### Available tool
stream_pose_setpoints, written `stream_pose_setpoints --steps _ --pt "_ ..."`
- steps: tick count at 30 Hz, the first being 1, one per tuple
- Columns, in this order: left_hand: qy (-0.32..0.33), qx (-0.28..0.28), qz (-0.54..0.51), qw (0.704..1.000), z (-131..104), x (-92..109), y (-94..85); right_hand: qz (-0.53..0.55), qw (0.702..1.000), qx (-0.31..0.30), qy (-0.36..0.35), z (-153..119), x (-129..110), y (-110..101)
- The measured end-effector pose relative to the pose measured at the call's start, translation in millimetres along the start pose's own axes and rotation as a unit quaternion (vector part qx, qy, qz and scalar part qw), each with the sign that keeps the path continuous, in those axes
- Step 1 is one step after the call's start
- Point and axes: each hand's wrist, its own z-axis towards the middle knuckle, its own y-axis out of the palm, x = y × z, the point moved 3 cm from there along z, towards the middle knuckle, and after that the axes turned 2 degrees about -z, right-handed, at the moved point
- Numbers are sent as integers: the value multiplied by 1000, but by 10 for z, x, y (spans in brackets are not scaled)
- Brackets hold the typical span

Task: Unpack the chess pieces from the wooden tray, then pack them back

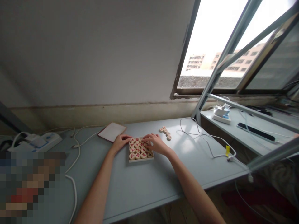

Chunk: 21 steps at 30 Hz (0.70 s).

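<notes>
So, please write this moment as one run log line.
left hand: at far-left corner of box | right hand: over pieces in box | loose pieces: beyond box, right | lid: beyond left hand

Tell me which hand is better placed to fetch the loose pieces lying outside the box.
Probably the right hand: it is over the right part of the box, nearer the loose pieces. The left hand is at the box's left edge, farther from them.

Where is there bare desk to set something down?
Two patches: desk between the forearms, in front of the box; and between right forearm and right cable. Crowded: around the box, with left hand and right hand; left end, with power strip.
</notes>
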Motion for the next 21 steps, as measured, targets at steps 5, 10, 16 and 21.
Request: stream_pose_setpoints --steps 5,10,16,21 --pt "-2 -3 -5 1000 8 -10 7 -17 999 29 13 34 -25 37" --pt "3 -1 -1 1000 17 -45 11 -75 988 84 108 -77 286 -133" --pt "-12 -2 -7 1000 37 -86 11 -168 949 117 238 -267 696 -241" --pt "-13 0 -13 1000 36 -85 11 -128 949 180 225 -225 661 -309"
